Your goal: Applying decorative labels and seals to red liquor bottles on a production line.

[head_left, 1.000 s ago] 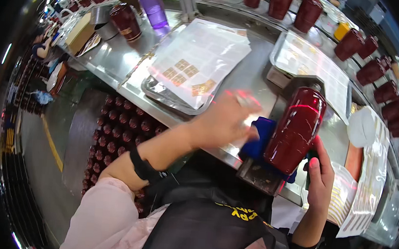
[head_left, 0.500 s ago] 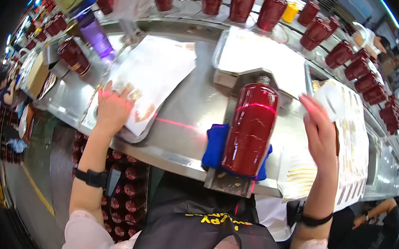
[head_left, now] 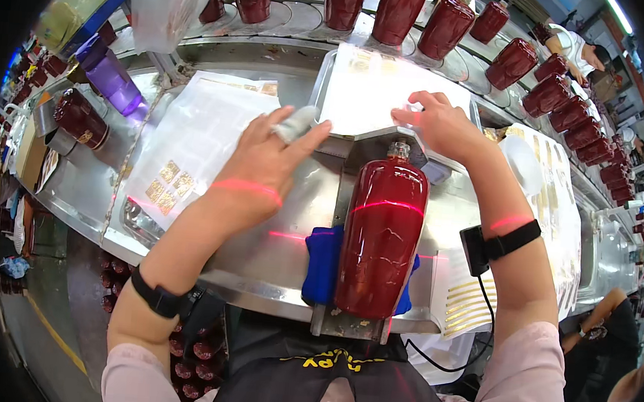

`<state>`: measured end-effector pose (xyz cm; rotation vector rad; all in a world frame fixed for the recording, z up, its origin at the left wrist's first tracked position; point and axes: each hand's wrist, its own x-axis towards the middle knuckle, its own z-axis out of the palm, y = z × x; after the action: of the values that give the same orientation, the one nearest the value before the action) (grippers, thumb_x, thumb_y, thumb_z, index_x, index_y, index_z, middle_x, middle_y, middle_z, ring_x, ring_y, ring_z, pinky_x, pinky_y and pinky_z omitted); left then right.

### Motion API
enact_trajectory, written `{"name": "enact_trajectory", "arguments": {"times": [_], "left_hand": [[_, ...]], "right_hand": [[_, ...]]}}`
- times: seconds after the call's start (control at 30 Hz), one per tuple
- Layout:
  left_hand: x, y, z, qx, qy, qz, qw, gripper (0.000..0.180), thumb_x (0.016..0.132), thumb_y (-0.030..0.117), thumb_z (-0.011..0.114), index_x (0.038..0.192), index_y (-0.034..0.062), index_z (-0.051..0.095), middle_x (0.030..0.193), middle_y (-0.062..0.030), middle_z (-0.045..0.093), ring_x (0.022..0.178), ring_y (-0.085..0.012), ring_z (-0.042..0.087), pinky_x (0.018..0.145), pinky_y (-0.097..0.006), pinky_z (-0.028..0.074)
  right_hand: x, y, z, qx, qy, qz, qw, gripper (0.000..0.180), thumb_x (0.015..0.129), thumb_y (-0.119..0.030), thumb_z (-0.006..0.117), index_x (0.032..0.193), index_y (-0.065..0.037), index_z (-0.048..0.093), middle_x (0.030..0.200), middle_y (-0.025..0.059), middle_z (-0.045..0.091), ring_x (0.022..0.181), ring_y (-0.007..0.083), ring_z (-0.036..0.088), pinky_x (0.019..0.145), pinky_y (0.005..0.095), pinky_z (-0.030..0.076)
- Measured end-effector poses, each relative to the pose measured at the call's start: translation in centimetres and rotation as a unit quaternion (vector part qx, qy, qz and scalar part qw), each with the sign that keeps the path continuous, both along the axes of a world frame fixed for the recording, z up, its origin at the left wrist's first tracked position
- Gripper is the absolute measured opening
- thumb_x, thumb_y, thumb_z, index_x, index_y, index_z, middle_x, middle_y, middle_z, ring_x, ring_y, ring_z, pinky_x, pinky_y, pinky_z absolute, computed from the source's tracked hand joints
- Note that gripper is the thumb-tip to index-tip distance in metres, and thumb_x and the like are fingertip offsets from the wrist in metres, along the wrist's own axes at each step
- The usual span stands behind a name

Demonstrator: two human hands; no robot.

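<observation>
A glossy dark red bottle (head_left: 381,243) lies on its side in a metal holder over a blue cloth (head_left: 322,266), neck pointing away from me. A red laser line crosses the bottle and both my arms. My left hand (head_left: 264,162) hovers flat beside the bottle's left, fingers apart, one finger wrapped in white tape, holding nothing. My right hand (head_left: 438,123) rests its fingertips on a white sheet in the metal tray (head_left: 330,73) just beyond the bottle's neck.
A second tray with a white sheet of gold stickers (head_left: 190,145) lies at the left. Many red bottles (head_left: 397,10) stand on a curved conveyor at the back and right. A purple bottle (head_left: 108,78) stands at the far left. Gold-striped sheets (head_left: 473,296) lie right.
My left hand has left the left sticker sheet and moved right toward the bottle. My right hand has moved from the right sheets forward onto the far tray.
</observation>
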<state>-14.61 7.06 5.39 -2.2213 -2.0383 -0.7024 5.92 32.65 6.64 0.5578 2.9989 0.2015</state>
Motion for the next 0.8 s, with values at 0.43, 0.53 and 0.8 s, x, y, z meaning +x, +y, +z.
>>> {"name": "enact_trajectory", "arguments": {"times": [0.43,0.53,0.8], "left_hand": [[0.0,4.2,-2.4,-0.019,0.007,-0.032,0.999,0.058,0.077,-0.002,0.052,0.134,0.0121,0.049,0.12,-0.0155,0.059,0.127,-0.0377,0.042,0.109,-0.052,0.027],[0.1,4.3,-2.5,-0.009,-0.001,-0.03,1.0,0.06,0.077,-0.002,0.052,0.135,0.0131,0.049,0.11,-0.0158,0.06,0.127,-0.0378,0.042,0.109,-0.053,0.027],[0.1,4.1,-2.8,-0.018,0.002,-0.023,1.0,0.062,0.078,-0.002,0.053,0.138,0.0135,0.047,0.094,-0.0147,0.056,0.126,-0.0375,0.042,0.108,-0.053,0.028]], "right_hand": [[6.7,6.5,0.2,0.117,0.041,-0.174,0.977,0.031,0.085,-0.01,0.056,0.111,-0.02,0.071,0.128,0.0109,0.054,0.122,0.0312,0.047,0.088,0.0515,0.047],[5.8,7.3,-0.3,0.105,0.155,-0.24,0.953,0.025,0.089,-0.025,0.058,0.106,-0.014,0.072,0.123,0.0142,0.058,0.122,0.0338,0.047,0.089,0.0538,0.047],[4.4,9.3,-2.0,0.03,0.027,-0.415,0.909,0.044,0.089,-0.044,0.055,0.115,-0.011,0.068,0.136,0.0125,0.051,0.135,0.0364,0.035,0.096,0.0607,0.042]]}}
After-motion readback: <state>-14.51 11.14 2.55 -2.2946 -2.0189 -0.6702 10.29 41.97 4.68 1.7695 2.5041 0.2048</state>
